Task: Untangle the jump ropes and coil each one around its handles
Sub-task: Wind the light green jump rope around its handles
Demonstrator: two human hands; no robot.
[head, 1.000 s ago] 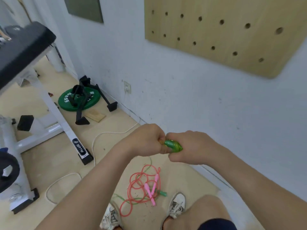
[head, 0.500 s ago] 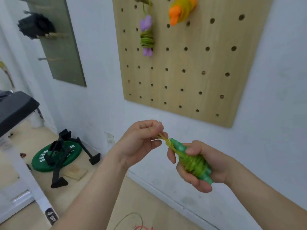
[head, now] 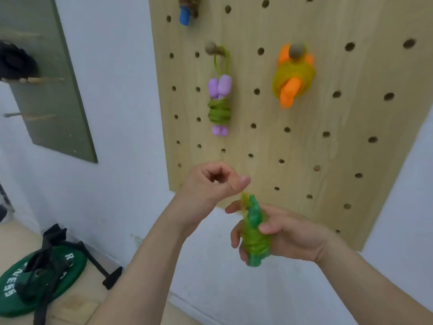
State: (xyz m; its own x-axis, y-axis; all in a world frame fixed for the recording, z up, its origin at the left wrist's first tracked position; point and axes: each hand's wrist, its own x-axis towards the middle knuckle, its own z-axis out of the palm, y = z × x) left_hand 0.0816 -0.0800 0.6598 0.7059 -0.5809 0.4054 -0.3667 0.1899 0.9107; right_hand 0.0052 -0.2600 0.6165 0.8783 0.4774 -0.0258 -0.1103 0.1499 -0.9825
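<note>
Clasping green plastic jump-rope handles (head: 254,214) mid-bundle, the right hand (head: 290,233) lets the left hand (head: 210,184) pinch their soft, likely springy yellow-green cord (head: 255,242).

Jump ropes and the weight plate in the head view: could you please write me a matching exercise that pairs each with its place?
Things
1. purple-handled rope
2. orange-handled rope
3. green-handled rope
4. weight plate

Places
A. gripped in the right hand
B. on the floor, lower left
C. hanging by a cord loop from the left peg of the pegboard
D. bunched right up at the right peg

Pairs: 1-C, 2-D, 3-A, 4-B
</note>
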